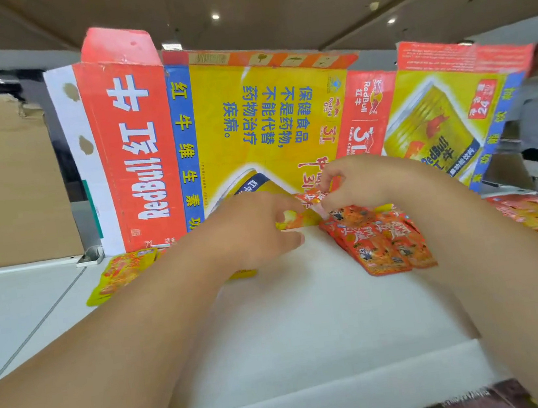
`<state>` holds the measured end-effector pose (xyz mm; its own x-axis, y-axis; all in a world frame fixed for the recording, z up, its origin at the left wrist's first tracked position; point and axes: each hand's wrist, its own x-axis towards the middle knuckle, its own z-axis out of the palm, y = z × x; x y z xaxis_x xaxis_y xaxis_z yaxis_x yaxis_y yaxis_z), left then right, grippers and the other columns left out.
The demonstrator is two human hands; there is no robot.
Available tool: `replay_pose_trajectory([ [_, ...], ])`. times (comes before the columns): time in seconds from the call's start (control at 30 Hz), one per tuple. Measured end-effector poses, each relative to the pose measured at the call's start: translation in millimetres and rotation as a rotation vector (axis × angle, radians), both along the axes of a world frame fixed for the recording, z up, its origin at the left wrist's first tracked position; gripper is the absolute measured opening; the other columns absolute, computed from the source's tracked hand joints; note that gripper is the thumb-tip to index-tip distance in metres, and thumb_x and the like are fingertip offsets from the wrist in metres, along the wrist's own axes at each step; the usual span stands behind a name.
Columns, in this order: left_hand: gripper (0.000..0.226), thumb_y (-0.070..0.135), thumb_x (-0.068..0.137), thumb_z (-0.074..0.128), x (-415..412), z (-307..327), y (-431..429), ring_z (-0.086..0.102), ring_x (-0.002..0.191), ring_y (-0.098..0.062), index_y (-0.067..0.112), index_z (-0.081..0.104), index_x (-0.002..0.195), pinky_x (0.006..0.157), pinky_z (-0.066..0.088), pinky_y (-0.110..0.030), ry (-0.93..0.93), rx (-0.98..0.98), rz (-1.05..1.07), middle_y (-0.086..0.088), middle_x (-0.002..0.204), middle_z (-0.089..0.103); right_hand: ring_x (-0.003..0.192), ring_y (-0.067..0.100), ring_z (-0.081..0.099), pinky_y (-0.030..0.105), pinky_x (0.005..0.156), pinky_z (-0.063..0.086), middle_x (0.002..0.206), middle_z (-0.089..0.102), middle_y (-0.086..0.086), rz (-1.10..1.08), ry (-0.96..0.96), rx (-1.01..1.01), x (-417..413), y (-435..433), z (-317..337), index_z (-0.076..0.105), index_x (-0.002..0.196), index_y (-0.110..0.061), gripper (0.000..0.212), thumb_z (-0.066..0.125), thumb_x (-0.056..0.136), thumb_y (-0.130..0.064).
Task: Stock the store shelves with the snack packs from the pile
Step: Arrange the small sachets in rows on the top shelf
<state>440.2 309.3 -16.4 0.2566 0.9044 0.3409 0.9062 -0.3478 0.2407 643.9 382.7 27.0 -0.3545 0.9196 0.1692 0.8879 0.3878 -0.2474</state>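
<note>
Mid-placement on the white shelf (311, 328): pinching one red snack pack (309, 198) between left hand (257, 231) and right hand (358, 181), both grips clamped on it, just behind the red stack (380, 244). Next, probably: laying it flat, squared onto that stack.

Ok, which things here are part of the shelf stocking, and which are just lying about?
Part of the job: right hand pinching a held red pack, left hand beside it; red packs lying on the white shelf; yellow packs left of them.
Just lying about: flattened Red Bull carton standing behind; brown cardboard at far left.
</note>
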Motion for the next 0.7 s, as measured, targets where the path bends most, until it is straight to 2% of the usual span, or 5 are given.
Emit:
replay_pose_trajectory([
  [0.13,0.053,0.055,0.087,0.067,19,-1,-10,0.057,0.117,-0.011,0.052,0.051,0.138,0.097,0.049,-0.027,0.017,0.014,-0.071,0.015,0.129,0.061,0.086,0.015,0.058,0.032,0.07,0.045,0.098,0.058,-0.007,-0.134,0.029,0.015,23,-28,-12,0.061,0.098,-0.03,0.038,0.078,0.075,-0.054],
  [0.23,0.048,0.053,0.088,0.066,34,3,-16,0.057,0.117,-0.012,0.047,0.057,0.134,0.097,0.048,-0.028,0.053,0.047,-0.094,0.014,0.126,0.063,0.076,0.016,0.056,0.031,0.064,0.042,0.086,0.058,-0.004,-0.198,0.117,0.042,36,-51,-27,0.058,0.09,-0.025,0.034,0.078,0.077,-0.049],
  [0.4,0.041,0.052,0.086,0.065,47,1,-14,0.06,0.115,-0.01,0.045,0.063,0.126,0.097,0.051,-0.032,0.054,0.07,-0.1,0.015,0.122,0.067,0.081,0.015,0.06,0.03,0.066,0.046,0.079,0.057,-0.014,-0.242,0.238,0.126,45,-66,-54,0.045,0.071,-0.037,0.032,0.076,0.076,-0.046],
  [0.5,0.047,0.053,0.087,0.066,43,-5,-12,0.056,0.118,-0.008,0.048,0.057,0.134,0.1,0.048,-0.032,0.085,0.04,-0.082,0.017,0.124,0.063,0.069,0.002,0.051,0.025,0.055,0.034,0.076,0.053,-0.016,-0.291,0.271,0.131,58,-65,-51,0.047,0.074,-0.035,0.03,0.075,0.08,-0.045],
  [0.7,0.063,0.068,0.083,0.063,38,-15,-4,0.05,0.129,-0.013,0.052,0.045,0.142,0.107,0.045,-0.038,0.021,0.016,-0.074,0.014,0.135,0.055,0.079,0.018,0.057,0.033,0.066,0.043,0.086,0.059,-0.003,-0.389,0.175,0.087,88,-54,-54,0.058,0.094,-0.023,0.034,0.073,0.079,-0.049],
])
